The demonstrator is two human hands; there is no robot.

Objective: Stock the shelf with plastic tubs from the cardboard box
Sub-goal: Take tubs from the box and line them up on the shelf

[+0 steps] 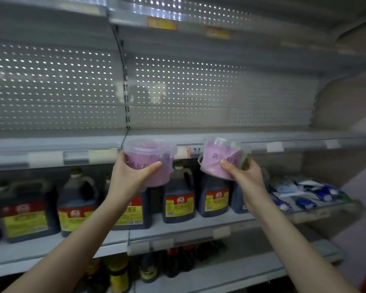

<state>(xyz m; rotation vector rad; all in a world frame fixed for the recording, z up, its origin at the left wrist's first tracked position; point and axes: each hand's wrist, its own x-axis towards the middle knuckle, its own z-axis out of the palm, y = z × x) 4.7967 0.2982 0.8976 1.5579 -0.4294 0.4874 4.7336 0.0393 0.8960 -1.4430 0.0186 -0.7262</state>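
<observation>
Purple shows through the clear plastic of both tubs, one in each hand. The left hand is wrapped round the side of the left tub, thumb across the front over its printed characters, fingers hidden behind. This tub stands close to upright, lid on top, leaning a little toward the camera so the lid's face shows. The right hand cups the right tub from below and from the right, thumb pressed on the front label. That tub tilts clearly, its top leaning up and to the right, its base down toward the palm; a small loop handle juts out on its left side.

Both tubs are held in the air just in front of the lip of the grey metal shelf, level with its price strip. Behind that shelf runs a perforated back panel.

One level lower, directly behind the hands and wrists, stand dark jugs with red and yellow labels, in a row. To their right lie blue and white packets on a tray. Lower still, bottles stand in shadow; their labels are too blurred to read.
</observation>
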